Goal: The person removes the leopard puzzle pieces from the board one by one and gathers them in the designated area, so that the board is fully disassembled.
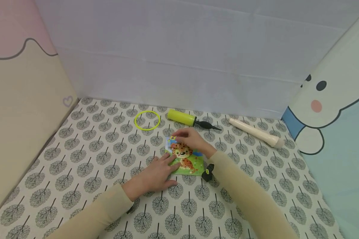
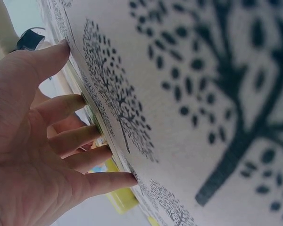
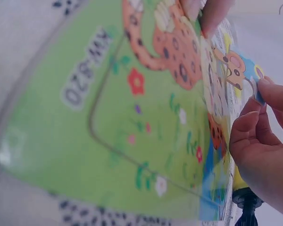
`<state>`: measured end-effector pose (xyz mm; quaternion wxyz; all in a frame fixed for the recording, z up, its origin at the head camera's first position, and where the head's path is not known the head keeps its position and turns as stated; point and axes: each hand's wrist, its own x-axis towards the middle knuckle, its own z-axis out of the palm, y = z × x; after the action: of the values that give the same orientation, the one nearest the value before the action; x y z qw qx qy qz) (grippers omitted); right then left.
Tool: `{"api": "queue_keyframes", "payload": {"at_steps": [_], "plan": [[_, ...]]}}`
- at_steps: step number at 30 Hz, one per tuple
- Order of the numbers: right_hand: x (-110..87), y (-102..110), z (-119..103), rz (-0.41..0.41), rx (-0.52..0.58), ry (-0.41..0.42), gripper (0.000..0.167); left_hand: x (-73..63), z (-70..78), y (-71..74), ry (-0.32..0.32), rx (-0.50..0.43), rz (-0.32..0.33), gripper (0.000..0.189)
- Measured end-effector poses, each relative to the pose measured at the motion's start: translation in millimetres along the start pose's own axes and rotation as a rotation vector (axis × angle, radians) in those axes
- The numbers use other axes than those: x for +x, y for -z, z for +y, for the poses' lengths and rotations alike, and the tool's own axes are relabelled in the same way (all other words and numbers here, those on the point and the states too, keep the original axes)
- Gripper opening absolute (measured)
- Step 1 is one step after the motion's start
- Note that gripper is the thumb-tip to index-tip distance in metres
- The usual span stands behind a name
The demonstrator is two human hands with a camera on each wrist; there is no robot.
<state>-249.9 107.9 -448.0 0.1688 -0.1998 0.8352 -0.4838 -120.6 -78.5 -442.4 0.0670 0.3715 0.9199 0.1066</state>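
A small green puzzle board (image 1: 198,162) with a cartoon leopard lies flat on the tree-patterned cloth. My right hand (image 1: 192,138) is over its far edge. In the right wrist view, thumb and fingers pinch a thin puzzle piece (image 3: 237,71) with part of a spotted animal and some blue, tilted up off the board. My left hand (image 1: 158,172) rests at the board's left side, fingertips on it and thumb spread toward me. The left wrist view shows those fingers (image 2: 78,139) extended and apart. Part of the picture is hidden under my hands.
Behind the board lie a yellow ring (image 1: 135,121) and a yellow hand pump (image 1: 180,117) with a black nozzle. A long cream stick-like object (image 1: 254,132) is at the back right. Beside my right sleeve sits a small black item (image 1: 207,174). Walls border the back and sides.
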Motion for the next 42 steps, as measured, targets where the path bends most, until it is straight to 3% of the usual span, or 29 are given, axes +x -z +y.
{"api": "queue_keyframes", "payload": {"at_steps": [6,14,25,35,38,42], "plan": [[-6.8,16.2,3.9,0.022,0.068,-0.03,0.019,0.5,-2.0,-2.8,0.0,0.003,0.007,0.068],[-28.9,44.2,12.9,0.029,0.001,-0.065,0.023,0.0,-1.6,-0.9,-0.001,-0.007,0.007,0.069],[-51.3,81.5,36.0,0.048,0.014,-0.141,0.023,-2.2,-1.2,-2.4,0.005,-0.007,0.011,0.069],[-56.8,95.4,46.9,0.032,0.01,-0.204,0.022,-2.1,-0.3,-2.1,0.014,-0.013,0.009,0.069],[-57.7,95.3,48.8,0.039,-0.025,-0.199,0.021,-1.6,-0.3,-2.0,0.01,-0.019,0.013,0.069],[-58.7,92.2,49.7,0.063,-0.158,-0.172,0.019,-1.0,0.2,-1.2,-0.002,-0.027,0.014,0.068]]}}
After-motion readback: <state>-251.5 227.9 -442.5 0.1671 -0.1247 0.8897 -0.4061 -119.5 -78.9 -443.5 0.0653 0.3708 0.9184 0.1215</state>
